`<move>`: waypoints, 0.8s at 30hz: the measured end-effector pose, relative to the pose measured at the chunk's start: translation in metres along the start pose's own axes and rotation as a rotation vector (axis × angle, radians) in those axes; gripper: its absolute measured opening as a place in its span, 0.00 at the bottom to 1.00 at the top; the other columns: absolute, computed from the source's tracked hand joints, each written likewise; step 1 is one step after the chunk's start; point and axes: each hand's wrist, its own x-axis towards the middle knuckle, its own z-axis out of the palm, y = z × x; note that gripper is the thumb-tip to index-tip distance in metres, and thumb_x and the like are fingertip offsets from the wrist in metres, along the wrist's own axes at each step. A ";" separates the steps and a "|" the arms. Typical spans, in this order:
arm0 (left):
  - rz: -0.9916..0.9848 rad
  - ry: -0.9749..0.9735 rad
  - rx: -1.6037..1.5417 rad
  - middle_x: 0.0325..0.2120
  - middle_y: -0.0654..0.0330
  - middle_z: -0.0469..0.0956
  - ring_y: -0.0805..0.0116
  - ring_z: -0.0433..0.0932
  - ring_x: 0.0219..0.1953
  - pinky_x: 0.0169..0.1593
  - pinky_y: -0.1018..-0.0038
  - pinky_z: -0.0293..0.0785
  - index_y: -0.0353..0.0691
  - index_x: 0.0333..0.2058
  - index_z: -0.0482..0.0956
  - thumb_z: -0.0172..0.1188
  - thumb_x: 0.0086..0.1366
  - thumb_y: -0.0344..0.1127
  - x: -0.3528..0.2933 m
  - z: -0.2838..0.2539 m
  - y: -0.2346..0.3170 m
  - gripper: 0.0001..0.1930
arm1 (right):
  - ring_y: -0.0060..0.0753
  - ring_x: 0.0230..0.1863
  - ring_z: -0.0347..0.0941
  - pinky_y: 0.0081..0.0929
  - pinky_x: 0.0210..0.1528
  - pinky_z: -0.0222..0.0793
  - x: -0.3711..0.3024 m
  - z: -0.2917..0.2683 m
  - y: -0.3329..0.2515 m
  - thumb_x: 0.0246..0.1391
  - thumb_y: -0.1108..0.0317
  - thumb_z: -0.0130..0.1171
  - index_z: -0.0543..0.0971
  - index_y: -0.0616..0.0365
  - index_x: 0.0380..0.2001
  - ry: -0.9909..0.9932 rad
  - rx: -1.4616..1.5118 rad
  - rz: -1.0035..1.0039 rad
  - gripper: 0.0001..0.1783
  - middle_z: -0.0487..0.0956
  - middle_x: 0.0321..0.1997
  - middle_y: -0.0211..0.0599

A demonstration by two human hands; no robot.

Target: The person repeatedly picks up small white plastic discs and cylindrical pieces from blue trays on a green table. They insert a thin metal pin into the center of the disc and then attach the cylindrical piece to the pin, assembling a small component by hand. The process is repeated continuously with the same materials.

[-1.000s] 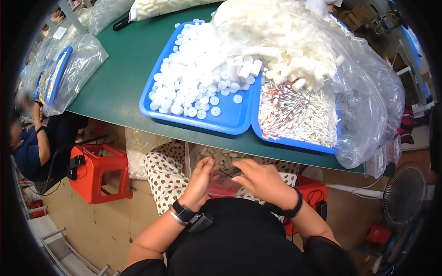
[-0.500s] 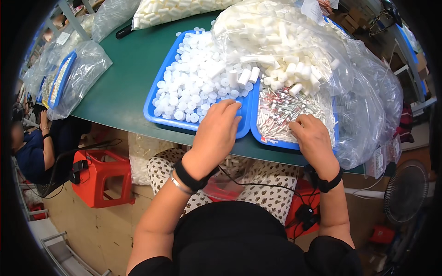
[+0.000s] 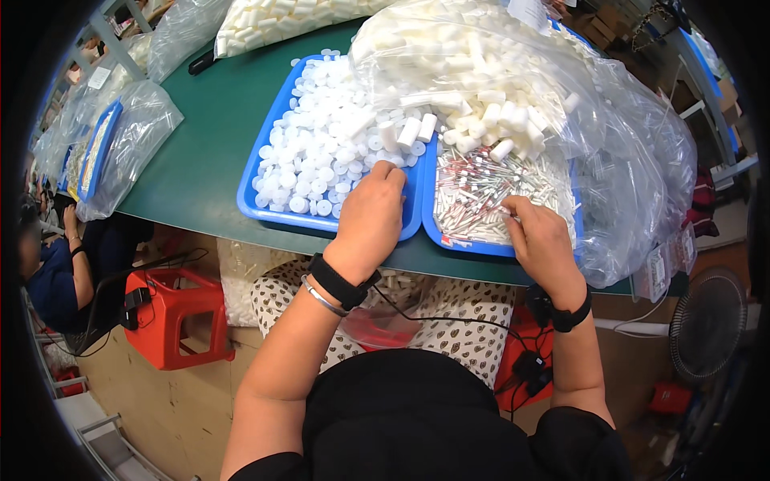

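Over the near right corner of a blue tray (image 3: 250, 172) is my left hand (image 3: 371, 212), its fingers curled together and their tips partly hidden. Small translucent white discs (image 3: 301, 160) with centre holes fill that tray. My right hand (image 3: 544, 236) hovers at a second blue tray (image 3: 473, 248), thumb and forefinger nearly meeting in a pinch. Anything held in either hand is too small or hidden to name. Heaped in the second tray are thin, small white and reddish rod-like pieces (image 3: 469, 212). White cylinders (image 3: 499, 150) lie at its far side, and a few rest among the discs.
A large clear bag (image 3: 449, 48) of white cylinders slumps over the trays' far ends. Another filled bag (image 3: 281, 24) lies on the green table (image 3: 200, 152) beside a black object (image 3: 201, 62). A co-worker (image 3: 60, 264) sits left, near a red stool (image 3: 176, 321). A fan (image 3: 707, 325) stands right.
My left hand's fingers have drawn in and curled at the tray. My right hand has lifted slightly, its thumb and forefinger clearer of the pile. The whole view has shifted slightly.
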 end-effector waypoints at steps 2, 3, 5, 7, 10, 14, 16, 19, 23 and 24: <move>-0.018 -0.025 0.004 0.39 0.48 0.74 0.44 0.76 0.39 0.43 0.58 0.74 0.35 0.43 0.76 0.58 0.60 0.22 0.000 0.000 0.000 0.11 | 0.48 0.29 0.76 0.40 0.34 0.70 -0.001 0.002 0.000 0.53 0.74 0.62 0.77 0.58 0.41 0.017 0.059 0.033 0.11 0.81 0.27 0.42; -0.032 -0.023 0.001 0.39 0.48 0.74 0.44 0.76 0.39 0.43 0.58 0.74 0.36 0.43 0.76 0.57 0.60 0.22 0.000 -0.001 0.001 0.12 | 0.48 0.29 0.76 0.40 0.34 0.70 -0.001 0.003 -0.001 0.52 0.73 0.63 0.77 0.58 0.40 0.025 0.091 0.049 0.11 0.81 0.27 0.42; -0.023 0.015 -0.036 0.38 0.49 0.74 0.45 0.76 0.38 0.43 0.59 0.74 0.36 0.45 0.76 0.57 0.60 0.22 -0.001 -0.001 0.002 0.13 | 0.46 0.29 0.77 0.39 0.34 0.70 0.000 -0.001 -0.002 0.51 0.72 0.65 0.79 0.57 0.37 0.022 0.013 0.053 0.09 0.81 0.26 0.40; 0.024 0.089 -0.099 0.37 0.51 0.74 0.46 0.77 0.37 0.42 0.62 0.75 0.37 0.47 0.76 0.57 0.61 0.22 -0.003 0.000 0.000 0.15 | 0.44 0.28 0.76 0.37 0.34 0.68 0.002 -0.006 -0.005 0.51 0.71 0.66 0.80 0.57 0.34 0.074 -0.041 0.028 0.07 0.81 0.25 0.38; 0.085 0.198 -0.308 0.38 0.56 0.77 0.57 0.78 0.36 0.42 0.69 0.75 0.37 0.50 0.76 0.58 0.65 0.25 -0.008 -0.007 0.003 0.15 | 0.40 0.27 0.73 0.34 0.34 0.64 0.004 -0.012 -0.013 0.50 0.71 0.67 0.82 0.57 0.30 0.198 -0.046 -0.019 0.05 0.80 0.25 0.36; -0.369 -0.079 -1.195 0.41 0.60 0.79 0.73 0.78 0.37 0.43 0.77 0.74 0.34 0.52 0.75 0.58 0.69 0.32 -0.037 -0.022 0.022 0.15 | 0.36 0.26 0.67 0.33 0.34 0.59 -0.001 -0.020 -0.042 0.48 0.72 0.68 0.82 0.57 0.31 0.217 0.088 -0.078 0.05 0.77 0.23 0.32; -0.596 -0.212 -1.713 0.42 0.60 0.79 0.77 0.77 0.38 0.43 0.79 0.75 0.32 0.52 0.74 0.58 0.71 0.35 -0.057 -0.029 0.031 0.16 | 0.35 0.26 0.65 0.33 0.34 0.57 -0.006 -0.020 -0.057 0.47 0.73 0.68 0.83 0.57 0.32 0.185 0.142 -0.128 0.07 0.76 0.22 0.31; -0.615 -0.259 -2.037 0.40 0.61 0.78 0.77 0.75 0.36 0.41 0.81 0.72 0.32 0.55 0.71 0.58 0.70 0.38 -0.083 -0.014 0.025 0.20 | 0.33 0.26 0.65 0.32 0.34 0.55 -0.012 -0.016 -0.074 0.45 0.73 0.69 0.83 0.56 0.34 0.119 0.141 -0.183 0.10 0.74 0.21 0.28; -0.729 -0.220 -2.130 0.34 0.65 0.73 0.78 0.70 0.34 0.39 0.81 0.69 0.32 0.55 0.72 0.56 0.71 0.37 -0.102 -0.005 0.026 0.18 | 0.33 0.25 0.64 0.33 0.34 0.55 -0.014 -0.007 -0.083 0.45 0.74 0.69 0.82 0.56 0.32 0.088 0.162 -0.211 0.09 0.72 0.20 0.28; -0.736 -0.198 -2.115 0.34 0.66 0.73 0.78 0.70 0.34 0.39 0.81 0.68 0.33 0.55 0.72 0.56 0.72 0.36 -0.106 -0.003 0.025 0.18 | 0.34 0.25 0.64 0.33 0.34 0.55 -0.014 -0.006 -0.085 0.45 0.74 0.68 0.82 0.57 0.32 0.067 0.176 -0.206 0.08 0.72 0.20 0.28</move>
